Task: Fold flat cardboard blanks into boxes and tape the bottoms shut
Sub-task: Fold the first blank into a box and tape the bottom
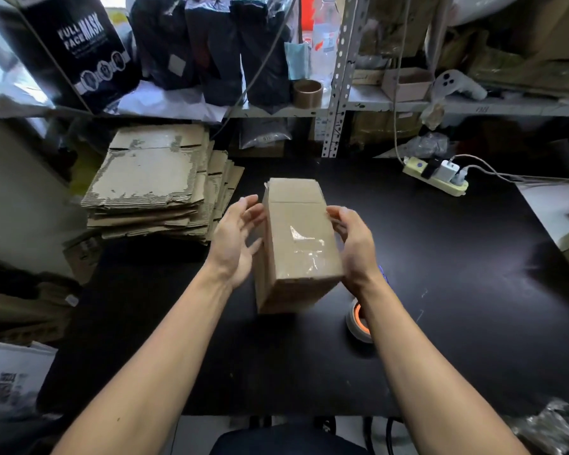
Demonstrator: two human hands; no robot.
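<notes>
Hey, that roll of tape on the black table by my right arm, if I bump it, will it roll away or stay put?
The white tape roll with the orange core seems to lie flat on the black table, so it would probably slide rather than roll. It is likely light, so a nudge from the forearm could shift it. Part of it is hidden behind the arm.

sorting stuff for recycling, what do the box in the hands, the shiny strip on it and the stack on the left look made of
Box: brown cardboard, matte, with creased flap edges. Strip: likely clear plastic tape, glossy, glinting and wrinkled. Stack of blanks: corrugated cardboard, its fluted inner layer showing where the top sheet's facing is torn.
</notes>
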